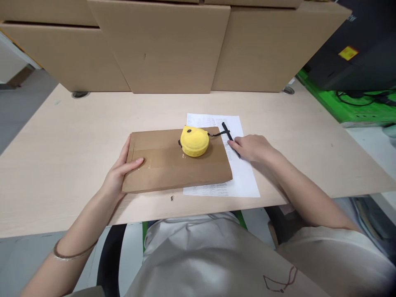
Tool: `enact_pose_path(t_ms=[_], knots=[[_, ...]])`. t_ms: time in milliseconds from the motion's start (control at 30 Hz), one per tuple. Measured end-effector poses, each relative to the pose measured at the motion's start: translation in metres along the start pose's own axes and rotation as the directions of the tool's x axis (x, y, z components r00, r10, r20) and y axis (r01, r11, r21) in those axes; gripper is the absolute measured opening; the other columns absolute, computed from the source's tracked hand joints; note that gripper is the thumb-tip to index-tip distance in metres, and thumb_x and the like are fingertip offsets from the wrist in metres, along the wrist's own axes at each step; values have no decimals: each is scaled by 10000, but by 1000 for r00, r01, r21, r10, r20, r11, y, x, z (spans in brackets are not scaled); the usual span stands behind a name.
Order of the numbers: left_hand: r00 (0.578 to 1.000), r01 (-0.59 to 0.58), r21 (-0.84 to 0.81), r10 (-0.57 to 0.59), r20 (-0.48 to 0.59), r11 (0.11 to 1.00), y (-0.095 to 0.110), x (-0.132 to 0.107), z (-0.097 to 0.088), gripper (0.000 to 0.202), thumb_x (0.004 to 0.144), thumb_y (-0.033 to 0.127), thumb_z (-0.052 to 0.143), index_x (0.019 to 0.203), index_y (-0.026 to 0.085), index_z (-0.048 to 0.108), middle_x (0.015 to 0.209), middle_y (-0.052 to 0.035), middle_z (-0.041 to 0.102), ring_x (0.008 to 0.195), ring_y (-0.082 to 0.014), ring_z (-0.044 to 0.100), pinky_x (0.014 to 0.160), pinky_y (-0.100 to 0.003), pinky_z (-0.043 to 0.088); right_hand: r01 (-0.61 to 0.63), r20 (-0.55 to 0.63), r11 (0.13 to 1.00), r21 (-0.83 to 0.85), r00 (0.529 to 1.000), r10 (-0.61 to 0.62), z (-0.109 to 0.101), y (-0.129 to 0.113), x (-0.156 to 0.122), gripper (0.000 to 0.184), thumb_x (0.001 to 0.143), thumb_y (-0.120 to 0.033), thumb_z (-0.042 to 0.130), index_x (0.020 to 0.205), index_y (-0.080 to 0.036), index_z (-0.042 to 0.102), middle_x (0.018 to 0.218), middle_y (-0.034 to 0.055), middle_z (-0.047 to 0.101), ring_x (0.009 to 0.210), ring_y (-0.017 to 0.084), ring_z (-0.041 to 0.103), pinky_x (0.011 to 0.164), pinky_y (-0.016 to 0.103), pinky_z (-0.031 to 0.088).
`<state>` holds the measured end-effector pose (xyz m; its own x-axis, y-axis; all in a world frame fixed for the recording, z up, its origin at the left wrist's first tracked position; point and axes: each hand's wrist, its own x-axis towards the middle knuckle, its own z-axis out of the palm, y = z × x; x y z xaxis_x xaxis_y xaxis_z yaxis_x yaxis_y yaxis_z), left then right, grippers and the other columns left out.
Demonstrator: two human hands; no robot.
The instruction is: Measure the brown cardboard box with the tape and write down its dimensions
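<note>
Lining the rear of your pale tabletop (77, 156) from the far left: large cartons (173, 49), brown, side by side. Item, on your left forearm: one bangle (66, 258). Item: your left hand (119, 169), its grip closed about the left end of the box, thumb laid over the top. Item: one flat cardboard box (163, 165), brown, lying before you, its right end overlapping the paper. Item: one yellow pouch (194, 142), rounded, black spot on its face, resting on the box right of its middle; black strap (217, 134) running right to the pen. Item: one printed sheet (246, 179), white, partly under the box. Item: one black pen (230, 136), slanted over the sheet, just right of the box. Item: your right hand (255, 147), fingertips at the pen, fingers bent; you cannot tell whether its grip has closed on it. Item, far right: one black case (368, 68), yellow label (348, 53).
</note>
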<state>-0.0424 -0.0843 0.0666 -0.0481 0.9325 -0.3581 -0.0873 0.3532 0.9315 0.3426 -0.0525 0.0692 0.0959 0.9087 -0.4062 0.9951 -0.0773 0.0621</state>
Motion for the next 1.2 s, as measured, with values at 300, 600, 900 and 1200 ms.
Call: enact_pose_path(t_ms=[300,600,900,1200], knots=[[999,-34,13,34,16,999,-4,1,-2,1046,790,374,945,1742,406,511,1755,-7,603,1500,-392,669,1004,-346,699,256,-215,274,927,961,-172,20,51,4,550,921,-693,847,768,-239,577,485,-65,435,432,92,330,492,267,253],[998,26,8,-26,-59,1000,-2,1,-2,1100,649,422,1029,1661,486,602,1769,55,586,1496,-432,671,1309,-555,528,271,-238,192,943,954,-180,53,43,12,664,649,-705,1047,684,-219,597,587,43,704,470,127,620,402,227,471],[996,14,17,-13,-84,1000,-4,2,-2,1101,625,412,1025,1648,486,622,1748,62,607,1550,-464,623,1361,-631,426,271,-238,230,935,958,-162,52,42,13,562,634,-531,1082,614,-210,621,500,12,639,452,97,558,461,232,457],[999,16,20,-15,-47,1000,0,-2,-1,1066,730,395,983,1705,452,558,1762,41,597,1569,-448,606,1303,-513,543,249,-221,255,934,966,-134,48,40,11,564,611,-539,1087,598,-215,624,504,7,630,463,105,562,472,245,472]])
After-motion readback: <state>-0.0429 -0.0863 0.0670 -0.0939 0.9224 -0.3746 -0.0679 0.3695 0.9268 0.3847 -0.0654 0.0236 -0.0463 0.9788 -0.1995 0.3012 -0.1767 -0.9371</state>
